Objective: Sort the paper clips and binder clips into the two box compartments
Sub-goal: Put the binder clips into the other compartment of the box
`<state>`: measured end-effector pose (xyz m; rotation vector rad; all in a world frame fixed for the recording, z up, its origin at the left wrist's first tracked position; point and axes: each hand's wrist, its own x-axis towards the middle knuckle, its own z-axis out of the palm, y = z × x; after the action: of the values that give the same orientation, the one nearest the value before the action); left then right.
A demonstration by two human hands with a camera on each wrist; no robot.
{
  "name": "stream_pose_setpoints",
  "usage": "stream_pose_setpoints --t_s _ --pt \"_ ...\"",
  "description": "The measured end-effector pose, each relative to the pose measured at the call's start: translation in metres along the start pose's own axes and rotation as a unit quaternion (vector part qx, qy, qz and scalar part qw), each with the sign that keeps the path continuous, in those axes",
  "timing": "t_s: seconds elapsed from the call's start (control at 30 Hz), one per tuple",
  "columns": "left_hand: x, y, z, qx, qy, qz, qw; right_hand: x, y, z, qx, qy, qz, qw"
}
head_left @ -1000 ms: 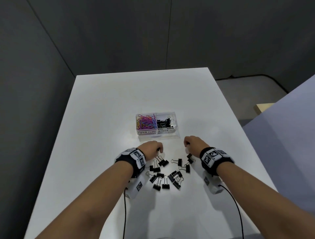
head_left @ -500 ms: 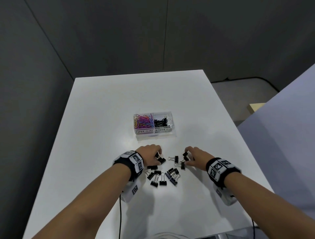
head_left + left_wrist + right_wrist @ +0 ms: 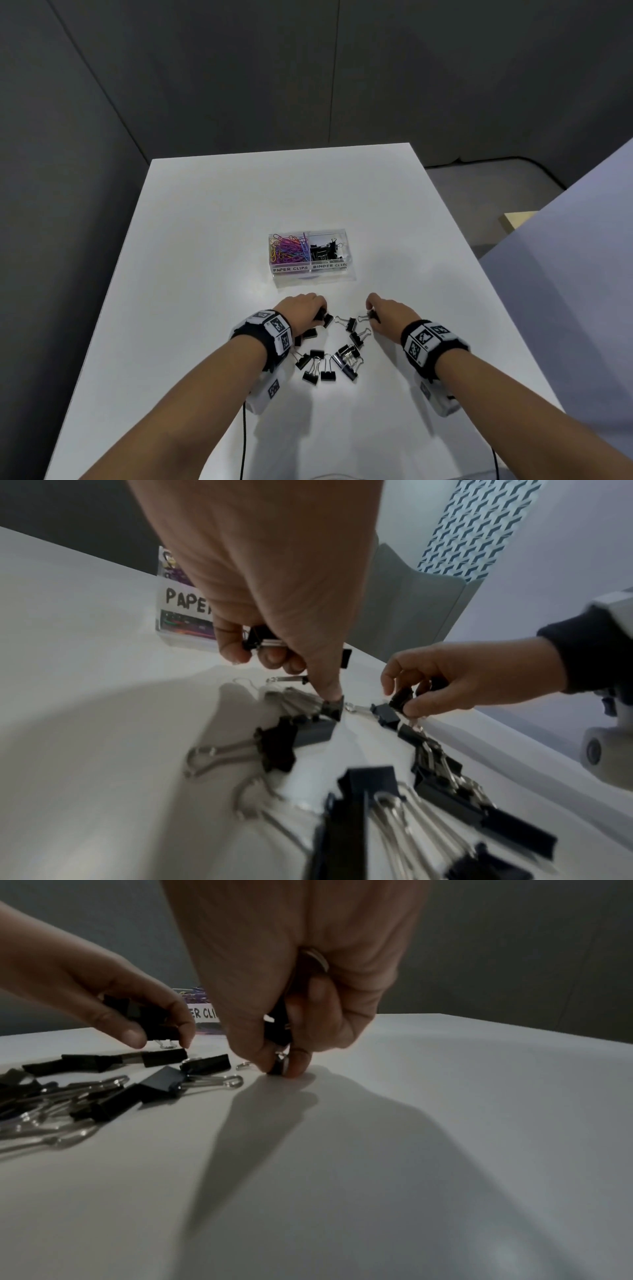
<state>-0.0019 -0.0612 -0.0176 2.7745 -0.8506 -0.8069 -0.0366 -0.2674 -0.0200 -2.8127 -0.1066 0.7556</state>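
Note:
A clear two-compartment box (image 3: pixel 310 272) stands mid-table, with coloured paper clips (image 3: pixel 287 247) on the left and black binder clips (image 3: pixel 323 251) on the right. Several loose black binder clips (image 3: pixel 329 363) lie on the white table between my hands. My left hand (image 3: pixel 305 310) curls its fingers round binder clips (image 3: pixel 260 641) and its thumb presses down on another clip (image 3: pixel 330 706). My right hand (image 3: pixel 387 313) pinches a binder clip (image 3: pixel 279 1065) against the table and keeps another one (image 3: pixel 277 1027) tucked in its curled fingers.
The white table (image 3: pixel 205 240) stretches far behind the box, with dark walls beyond it. A pale partition (image 3: pixel 582 274) rises on the right. Cables (image 3: pixel 244 442) hang from both wrist units near the front edge.
Both hands dropped from just in front of the box down into the clip pile and closed on clips. The head view shifted a little.

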Motion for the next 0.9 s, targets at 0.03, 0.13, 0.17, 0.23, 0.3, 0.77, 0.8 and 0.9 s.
stream_pose_setpoints --t_s 0.03,0.13,0.17,0.23,0.3,0.77,0.8,0.9 --pt "0.000 -0.001 -0.002 -0.007 0.006 0.000 1.000 0.002 -0.001 -0.001 -0.005 0.000 -0.005 1.000" --pt "0.001 -0.005 -0.015 -0.031 0.029 0.014 0.999 0.008 -0.006 -0.010 -0.007 0.012 -0.029 0.999" --pt "0.001 -0.007 -0.020 -0.040 0.042 0.021 0.998 0.011 -0.008 -0.016 0.005 0.026 -0.035 0.999" --pt "0.001 -0.011 -0.033 -0.055 0.065 0.031 0.996 0.018 -0.015 -0.034 0.036 0.070 -0.043 0.996" --pt "0.003 -0.017 -0.046 -0.067 0.081 0.036 0.994 0.029 -0.023 -0.056 0.059 0.128 -0.054 0.989" --pt "0.038 -0.047 -0.116 -0.058 0.120 0.021 0.991 0.093 -0.064 -0.094 0.170 0.155 -0.054 0.972" --pt "0.042 -0.044 -0.119 -0.040 0.115 0.028 0.992 0.090 -0.059 -0.093 0.164 0.176 -0.049 0.969" --pt "0.055 -0.031 -0.122 0.021 0.091 0.057 0.994 0.075 -0.042 -0.084 0.164 0.215 -0.037 0.962"
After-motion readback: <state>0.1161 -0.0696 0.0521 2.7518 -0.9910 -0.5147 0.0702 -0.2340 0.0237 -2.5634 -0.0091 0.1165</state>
